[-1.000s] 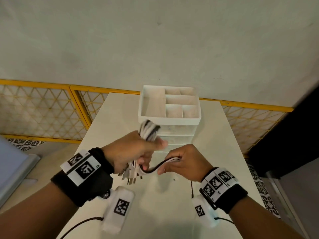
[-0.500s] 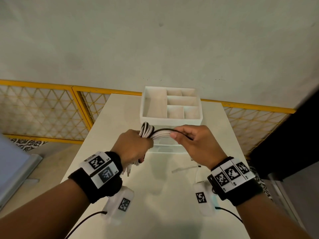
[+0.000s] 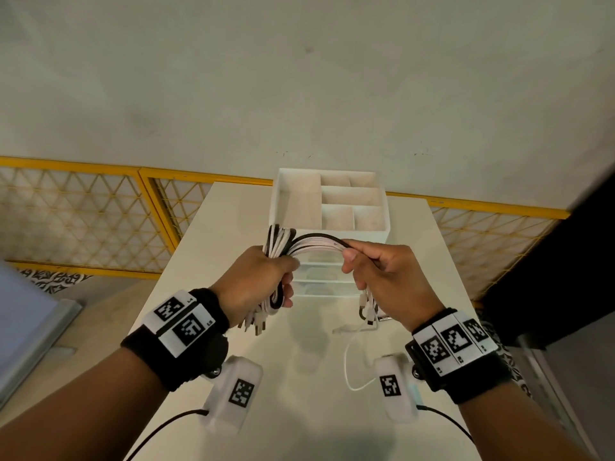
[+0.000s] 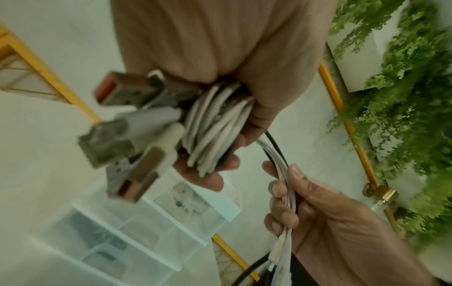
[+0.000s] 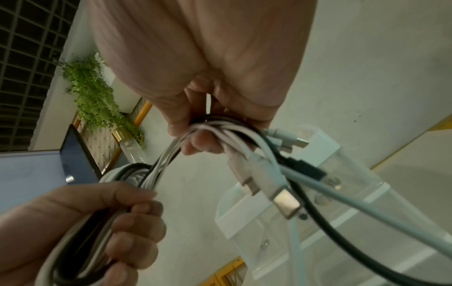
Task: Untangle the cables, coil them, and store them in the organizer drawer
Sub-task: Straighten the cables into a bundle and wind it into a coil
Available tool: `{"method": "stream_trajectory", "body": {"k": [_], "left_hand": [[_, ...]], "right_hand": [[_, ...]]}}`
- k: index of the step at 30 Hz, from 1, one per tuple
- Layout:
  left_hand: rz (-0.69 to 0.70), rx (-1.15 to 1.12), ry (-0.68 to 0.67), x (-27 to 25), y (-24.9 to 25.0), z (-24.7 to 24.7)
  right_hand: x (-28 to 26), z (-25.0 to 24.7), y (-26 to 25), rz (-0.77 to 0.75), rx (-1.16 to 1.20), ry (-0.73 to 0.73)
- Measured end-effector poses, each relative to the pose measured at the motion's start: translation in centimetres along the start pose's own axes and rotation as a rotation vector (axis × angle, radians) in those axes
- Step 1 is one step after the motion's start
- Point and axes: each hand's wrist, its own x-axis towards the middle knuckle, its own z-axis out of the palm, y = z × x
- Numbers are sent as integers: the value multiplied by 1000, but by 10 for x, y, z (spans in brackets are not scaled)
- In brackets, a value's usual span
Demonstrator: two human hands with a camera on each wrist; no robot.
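A bundle of white and black cables (image 3: 281, 242) is coiled in my left hand (image 3: 258, 277), whose fingers wrap round the loops (image 4: 215, 127); several USB plugs (image 4: 122, 123) stick out below the fist. The loose tails (image 3: 319, 244) arc over to my right hand (image 3: 382, 271), which grips them (image 5: 220, 131), with small plugs (image 5: 269, 180) dangling under it. Both hands hover just in front of the white organizer (image 3: 329, 207); its top tray is open and divided, with clear drawers (image 3: 327, 281) below it.
One thin white cable (image 3: 349, 354) lies loose on the white table (image 3: 206, 254) near my right wrist. A yellow mesh fence (image 3: 83, 221) runs behind the table, and a dark panel (image 3: 585, 261) stands at the right. Green hanging plants (image 4: 403, 116) show in the wrist views.
Both hands have risen from low over the table to the organizer's front. The right hand carried the cable tails up and over to the right, stretching them out from the coil.
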Motion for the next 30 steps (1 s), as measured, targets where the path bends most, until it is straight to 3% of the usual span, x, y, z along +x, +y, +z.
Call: {"method": "stream_trajectory", "body": {"k": [3, 9, 13, 18, 20, 24, 30], "left_hand": [[43, -21, -106, -8, 5, 3], [113, -175, -7, -10, 13, 24], [66, -344, 54, -6, 15, 33], [60, -391, 291, -1, 11, 26], [62, -451, 353, 1, 13, 18], [113, -483, 319, -1, 14, 14], [200, -424, 274, -5, 13, 21]], "right_hand": [[-3, 10, 3, -66, 2, 82], [-13, 60, -2, -306, -44, 245], [-19, 82, -3, -363, -133, 193], [-27, 74, 3, -359, -362, -31], [-32, 72, 8, -360, -338, -53], [-31, 74, 18, -376, -131, 26], [-31, 75, 12, -432, -100, 106]]}}
